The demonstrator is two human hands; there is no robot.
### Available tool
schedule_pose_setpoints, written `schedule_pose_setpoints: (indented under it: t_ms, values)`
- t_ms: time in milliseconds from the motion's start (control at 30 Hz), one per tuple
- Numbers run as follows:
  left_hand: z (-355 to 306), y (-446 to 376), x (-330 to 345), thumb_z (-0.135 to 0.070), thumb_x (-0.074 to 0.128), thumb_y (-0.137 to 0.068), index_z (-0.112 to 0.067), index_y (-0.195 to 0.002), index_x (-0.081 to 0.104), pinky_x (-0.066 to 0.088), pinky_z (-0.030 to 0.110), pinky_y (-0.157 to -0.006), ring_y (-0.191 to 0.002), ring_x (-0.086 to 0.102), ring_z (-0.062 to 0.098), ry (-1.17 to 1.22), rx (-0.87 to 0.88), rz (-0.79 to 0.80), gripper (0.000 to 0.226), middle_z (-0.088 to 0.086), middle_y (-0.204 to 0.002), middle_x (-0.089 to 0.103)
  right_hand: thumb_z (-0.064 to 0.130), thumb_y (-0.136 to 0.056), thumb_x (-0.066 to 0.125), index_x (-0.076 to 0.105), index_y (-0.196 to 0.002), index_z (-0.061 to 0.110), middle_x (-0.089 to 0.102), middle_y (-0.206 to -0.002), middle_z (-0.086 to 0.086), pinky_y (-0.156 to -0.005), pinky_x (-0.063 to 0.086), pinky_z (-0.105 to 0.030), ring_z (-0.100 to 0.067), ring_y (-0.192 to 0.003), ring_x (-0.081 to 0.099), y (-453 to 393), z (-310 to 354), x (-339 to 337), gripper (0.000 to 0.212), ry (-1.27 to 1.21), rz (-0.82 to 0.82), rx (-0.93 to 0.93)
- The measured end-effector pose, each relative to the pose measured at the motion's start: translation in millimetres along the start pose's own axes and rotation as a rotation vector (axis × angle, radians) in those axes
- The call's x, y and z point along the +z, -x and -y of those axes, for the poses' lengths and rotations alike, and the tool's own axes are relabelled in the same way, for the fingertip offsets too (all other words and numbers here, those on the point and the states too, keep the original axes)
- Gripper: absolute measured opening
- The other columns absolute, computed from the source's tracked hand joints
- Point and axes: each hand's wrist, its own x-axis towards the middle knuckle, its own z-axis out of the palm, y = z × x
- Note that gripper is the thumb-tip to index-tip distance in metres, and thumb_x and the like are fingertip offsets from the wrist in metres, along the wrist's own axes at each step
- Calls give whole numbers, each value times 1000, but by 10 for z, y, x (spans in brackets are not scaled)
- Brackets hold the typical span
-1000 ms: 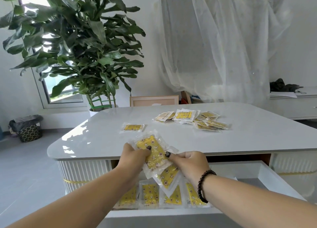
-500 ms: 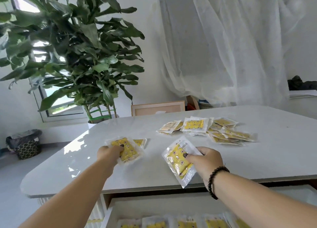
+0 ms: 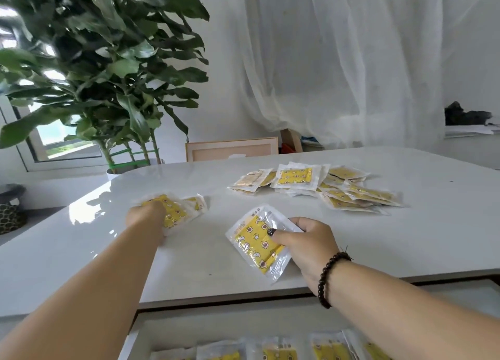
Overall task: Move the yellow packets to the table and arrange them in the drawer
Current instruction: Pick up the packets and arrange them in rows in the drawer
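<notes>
Yellow packets are spread over three places: a loose pile (image 3: 313, 186) far right on the table (image 3: 405, 238); a row (image 3: 278, 353) in the open drawer (image 3: 216, 321) at the near edge; and one in each hand. We find the left hand (image 3: 147, 219) clenched round a packet (image 3: 173, 211) at the table surface, another (image 3: 198, 202) just beside it; the right hand (image 3: 305, 240) pinches a second packet (image 3: 259, 240), thumb on top, low over the table. We judge the laying-out step in hand; next, both grips should loosen with packets flat, clear of the near edge.

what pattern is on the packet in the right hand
Yellow with small stars and moons on the packet, head view.
</notes>
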Motion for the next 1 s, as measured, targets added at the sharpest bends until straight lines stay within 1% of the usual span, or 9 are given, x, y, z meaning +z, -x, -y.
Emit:
schedule_pose_setpoints:
  t_ms: [133, 300, 367, 467, 600, 733, 800, 867, 1000]
  values:
    - [45, 128, -64, -8, 60, -88, -6, -96, 49, 41, 34, -74, -85, 51, 26, 8, 20, 3, 13, 7, -70, 42, 6, -75, 71, 70, -73, 13, 73, -84, -13, -72, 54, -33, -24, -73, 65, 108, 13, -38, 8, -9, 27, 6]
    - [-170, 672, -328, -3, 66, -86, 1, -84, 57, 41, 31, -73, -64, 51, 24, -31, 138, 136, 10, 11, -71, 53, 5, -76, 69, 70, -71, 15, 72, -82, -11, -80, 55, -40, -30, -81, 68, 257, 89, -144, 11, 32, 56, 62]
    - [-267, 836, -434, -1, 67, -85, -1, -77, 57, 50, 36, -81, -75, 59, 27, -23, 155, 233, 13, 17, -86, 63, 4, -77, 67, 69, -72, 17, 71, -83, -9, -78, 55, -36, -28, -85, 68, 343, 142, -176, 14, 102, 54, 44]
    - [-493, 1210, -655, 6, 63, -86, 5, -92, 59, 53, 49, -92, -93, 67, 37, 28, 175, 386, 7, 23, -100, 67, 5, -76, 69, 62, -79, 23, 64, -86, 2, -69, 51, -28, -19, -82, 63, 541, 360, -284, 19, 176, 27, -14]
    - [-661, 1808, -1007, 9, 57, -89, 9, -103, 57, 61, 42, -66, -85, 71, 36, 94, 165, 598, 14, 25, -101, 69, 6, -73, 71, 59, -105, 18, 59, -98, -5, -53, 43, -21, -14, -70, 56, 880, 685, -493, 37, 244, 94, -46]
    - [-685, 2334, -1379, 6, 52, -92, 7, -103, 59, 60, 36, -56, -75, 74, 29, 61, 119, 834, 13, 20, -90, 74, 8, -75, 77, 54, -120, 24, 55, -90, 9, -59, 47, -13, -1, -70, 55, 1339, 929, -725, 53, 235, 295, -90]
    - [-644, 2563, -1542, 7, 50, -90, 6, -92, 62, 59, 34, -53, -66, 73, 28, 23, 93, 975, 12, 20, -80, 73, 11, -69, 82, 57, -124, 24, 63, -100, 4, -75, 56, -27, -10, -79, 68, 1531, 976, -823, 63, 185, 457, -64]
    - [-587, 2735, -1657, 8, 60, -78, 8, -84, 67, 60, 37, -56, -67, 72, 33, -9, 56, 1111, 9, 25, -83, 71, 19, -58, 87, 66, -114, 26, 70, -108, -8, -92, 52, -49, -24, -93, 70, 1691, 976, -917, 60, 242, 529, -55]
    - [-492, 2904, -1813, 5, 62, -72, 9, -83, 73, 59, 36, -57, -69, 72, 34, -24, 40, 1237, 17, 28, -89, 69, 19, -53, 87, 73, -90, 14, 71, -103, -16, -92, 52, -48, -31, -96, 68, 1919, 946, -1075, 40, 292, 516, -65]
